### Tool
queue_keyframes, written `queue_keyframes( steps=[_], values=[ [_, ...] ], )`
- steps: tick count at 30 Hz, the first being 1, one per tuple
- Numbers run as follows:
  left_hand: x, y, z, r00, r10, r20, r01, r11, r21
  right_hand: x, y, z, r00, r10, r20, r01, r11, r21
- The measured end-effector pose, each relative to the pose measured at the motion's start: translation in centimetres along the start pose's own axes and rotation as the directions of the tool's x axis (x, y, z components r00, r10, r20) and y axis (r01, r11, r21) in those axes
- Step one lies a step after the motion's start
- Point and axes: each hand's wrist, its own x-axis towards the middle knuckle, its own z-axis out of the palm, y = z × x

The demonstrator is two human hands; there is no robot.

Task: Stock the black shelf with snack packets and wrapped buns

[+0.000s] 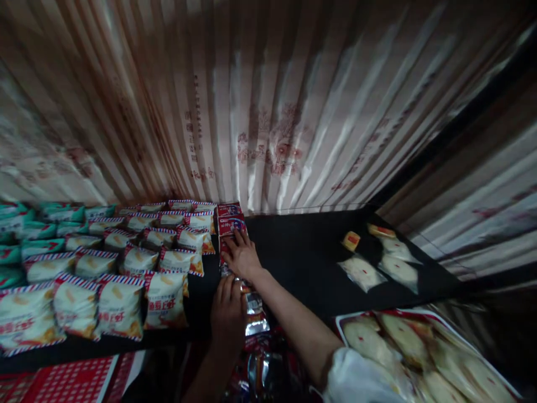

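Right hand: fingers spread, resting on red packs beneath and beyond it | left hand: nearer, fingers bent, cannot tell grip | press lightly, edges flush, clear of white bags leftward

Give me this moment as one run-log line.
right hand: spread on red packets | left hand: at their near end, grip unclear | surface: black tabletop | leftward: striped snack bags | rightward: pale round packs

rows of white snack bags stand on the black surface, green bags to their left. flat pale packets lie at right, near a box. behind hangs a pleated curtain; a red basket sits lower left.
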Motion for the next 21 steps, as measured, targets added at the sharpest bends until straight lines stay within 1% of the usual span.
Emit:
queue_keyframes(
  steps=[4,7,9,12,14,16,19,21],
  values=[
    [0.2,0.3,-0.2,1.000,0.003,0.015,-0.003,1.000,0.010,-0.1,0.2,0.4,0.998,0.004,-0.066,-0.002,0.999,0.037],
    [0.4,0.3,-0.3,1.000,-0.009,0.018,0.009,1.000,0.011,-0.3,0.3,0.4,0.984,-0.052,-0.173,0.065,0.995,0.072],
    [0.5,0.2,-0.4,1.000,-0.005,0.015,0.005,1.000,-0.007,-0.6,0.4,0.1,0.958,-0.101,-0.267,0.132,0.986,0.102],
    [0.7,0.2,-1.1,1.000,-0.007,0.019,0.008,0.998,-0.063,-2.0,0.6,-0.6,0.896,-0.142,-0.420,0.230,0.959,0.167],
    [0.6,0.3,-2.0,0.999,-0.021,0.037,0.026,0.992,-0.120,-3.8,0.8,-1.3,0.859,-0.121,-0.497,0.265,0.936,0.232],
    [-0.2,0.6,-3.2,0.998,-0.037,0.058,0.048,0.981,-0.190,-6.4,0.9,-1.8,0.846,-0.059,-0.529,0.257,0.916,0.309],
    [-2.7,1.3,-5.2,0.992,-0.037,0.121,0.076,0.941,-0.330,-11.2,0.8,-1.7,0.862,0.054,-0.504,0.187,0.891,0.415],
    [-5.2,1.8,-6.4,0.980,-0.043,0.197,0.124,0.898,-0.422,-14.6,0.4,-0.5,0.886,0.107,-0.450,0.135,0.871,0.472]
  ],
)
